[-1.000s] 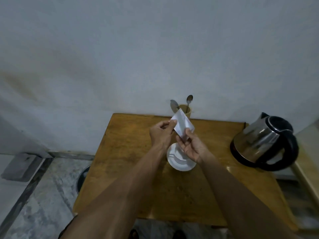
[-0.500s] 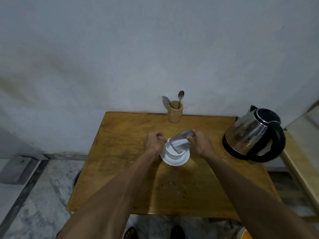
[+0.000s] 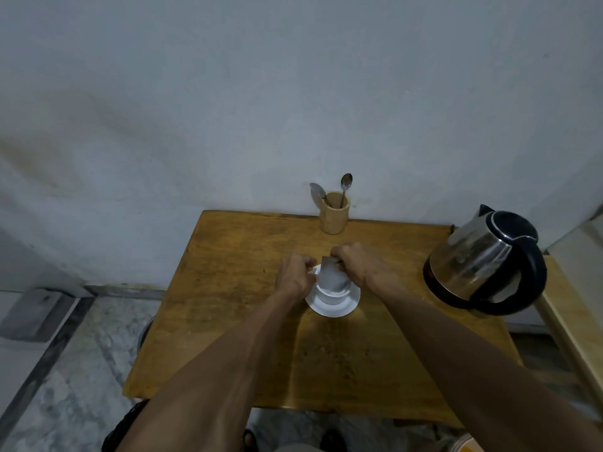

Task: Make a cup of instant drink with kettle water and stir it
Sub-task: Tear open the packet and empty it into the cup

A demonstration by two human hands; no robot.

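A white cup [image 3: 330, 297] stands on a white saucer [image 3: 326, 310] in the middle of the wooden table [image 3: 241, 288]. My right hand [image 3: 360, 265] pinches a small silvery-white sachet [image 3: 331, 276] by its top edge and holds it tipped down into the cup's mouth. Just left of the cup's rim, my left hand [image 3: 293, 276] has its fingers curled closed; nothing shows in them. A steel kettle [image 3: 479, 262] with a black lid and handle sits at the table's right edge. Powder in the cup is hidden by the sachet.
A wooden holder [image 3: 333, 213] with two spoons [image 3: 345, 185] stands at the table's back edge against the wall. A pale wooden surface [image 3: 577, 308] adjoins the table on the right. Marble floor [image 3: 81, 353] lies to the left.
Both hands dropped from above the table to the cup. The sachet, held up between both hands a second ago, is now only in my right hand and tipped into the cup.
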